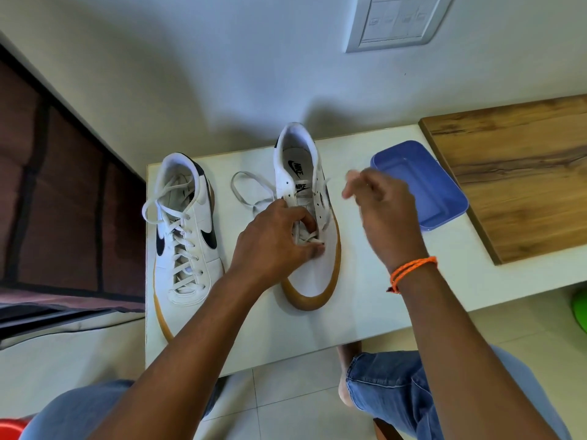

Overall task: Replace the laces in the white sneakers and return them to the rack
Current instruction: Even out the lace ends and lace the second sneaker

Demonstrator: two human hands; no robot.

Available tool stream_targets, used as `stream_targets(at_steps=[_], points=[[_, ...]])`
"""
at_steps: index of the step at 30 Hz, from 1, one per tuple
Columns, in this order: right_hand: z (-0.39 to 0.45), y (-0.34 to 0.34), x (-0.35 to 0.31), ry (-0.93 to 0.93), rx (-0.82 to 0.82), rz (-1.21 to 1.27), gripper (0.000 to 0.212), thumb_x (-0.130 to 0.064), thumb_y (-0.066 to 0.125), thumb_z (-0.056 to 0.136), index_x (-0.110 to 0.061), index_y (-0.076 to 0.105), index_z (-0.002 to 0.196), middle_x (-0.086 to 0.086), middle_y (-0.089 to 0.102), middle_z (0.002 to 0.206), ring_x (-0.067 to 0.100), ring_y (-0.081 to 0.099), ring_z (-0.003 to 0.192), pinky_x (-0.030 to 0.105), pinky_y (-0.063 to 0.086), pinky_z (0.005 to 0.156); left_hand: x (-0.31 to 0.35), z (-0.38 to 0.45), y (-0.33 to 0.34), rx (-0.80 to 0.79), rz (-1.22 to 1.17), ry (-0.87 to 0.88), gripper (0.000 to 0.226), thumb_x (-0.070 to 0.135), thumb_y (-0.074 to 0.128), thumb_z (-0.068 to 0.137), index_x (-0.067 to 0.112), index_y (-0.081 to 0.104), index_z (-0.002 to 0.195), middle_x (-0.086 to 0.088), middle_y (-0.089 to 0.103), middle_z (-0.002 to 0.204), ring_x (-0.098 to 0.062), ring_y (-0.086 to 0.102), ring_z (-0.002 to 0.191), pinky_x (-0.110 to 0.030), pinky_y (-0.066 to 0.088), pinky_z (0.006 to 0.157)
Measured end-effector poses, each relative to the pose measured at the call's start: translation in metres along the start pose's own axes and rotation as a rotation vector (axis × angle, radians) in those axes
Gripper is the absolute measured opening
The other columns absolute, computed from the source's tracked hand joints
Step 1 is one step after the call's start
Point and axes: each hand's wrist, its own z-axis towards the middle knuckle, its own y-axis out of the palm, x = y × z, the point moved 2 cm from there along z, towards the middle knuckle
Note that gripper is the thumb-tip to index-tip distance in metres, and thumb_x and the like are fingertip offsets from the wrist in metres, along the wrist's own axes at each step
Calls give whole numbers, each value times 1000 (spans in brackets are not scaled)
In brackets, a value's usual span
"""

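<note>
Your left hand (279, 239) sits on the right sneaker (309, 217), fingers curled over the lower eyelets and pinching the lace (313, 239) where it crosses near the toe. That pins both the shoe and the first crossing, so a pull won't drag the shoe across the table (365, 281). Your right hand (378, 204) is raised just right of the shoe, blurred with motion; its fingers are curled as if drawing the other lace end, but whether they hold it you cannot tell from this view. A slack loop of lace (244, 188) lies on the table to the shoe's left, so only the lowest rows look threaded (the upper eyelets show bare).

The left sneaker (184, 230) stands at the table's left edge, laced to the top, toe toward you like its mate. Both heels point at the far wall, which keeps the eyelets facing you.

The table is white and low, set against a pale wall with a switch plate (397, 20) high on the right. A blue lid (419, 182) rests just right of your raised hand, partly against a wooden board (514, 173) overlapping the table's right end. The floor is pale tile; dark brown upholstery (63, 185) fills the left side. No rack shows here.
</note>
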Motion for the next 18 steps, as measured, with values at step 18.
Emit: stream_targets(at_steps=[18], points=[[-5, 15, -6, 1, -276, 281, 25, -18, 61, 105, -16, 66, 81, -11, 58, 67, 10, 48, 60, 34, 55, 64, -3, 1, 2, 19, 1, 22, 41, 59, 83, 82, 36, 71, 113, 11, 57, 105, -13, 57, 94, -31, 54, 76]])
